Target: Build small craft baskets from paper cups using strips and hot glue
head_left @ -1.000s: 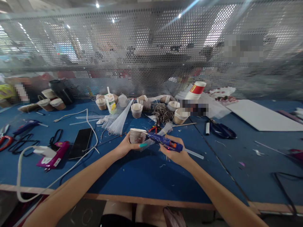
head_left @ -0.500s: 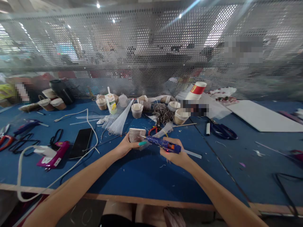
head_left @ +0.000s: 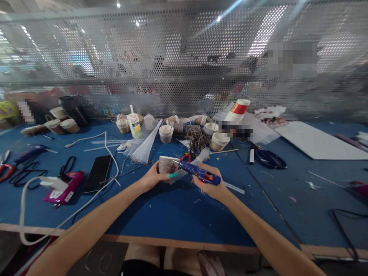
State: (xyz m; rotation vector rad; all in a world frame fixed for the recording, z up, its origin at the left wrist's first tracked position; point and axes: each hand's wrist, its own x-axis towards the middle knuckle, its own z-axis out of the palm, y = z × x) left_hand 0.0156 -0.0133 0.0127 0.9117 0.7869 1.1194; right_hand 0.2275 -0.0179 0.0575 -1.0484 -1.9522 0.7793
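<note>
Two bare hands meet near the middle of my feed, over the blue surface [head_left: 184, 218]. I see the left hand [head_left: 151, 180] closed around a small brown-sided cup [head_left: 166, 165], its teal-nailed thumb along the near side. The right hand [head_left: 212, 189] grips a blue glue gun [head_left: 198, 171], a clear glue stick [head_left: 234, 187] jutting from its back at 4 o'clock. The nozzle points toward 10 at the cup's side, just below the rim; I cannot tell whether it touches.

Reading from the cup, I have a pale-rimmed cup [head_left: 166, 134] at 12, a tangle of brown cord [head_left: 197, 137] between 1 and 2, dark-handled scissors [head_left: 270, 159] at 3 and a black phone [head_left: 97, 174] near 9.
</note>
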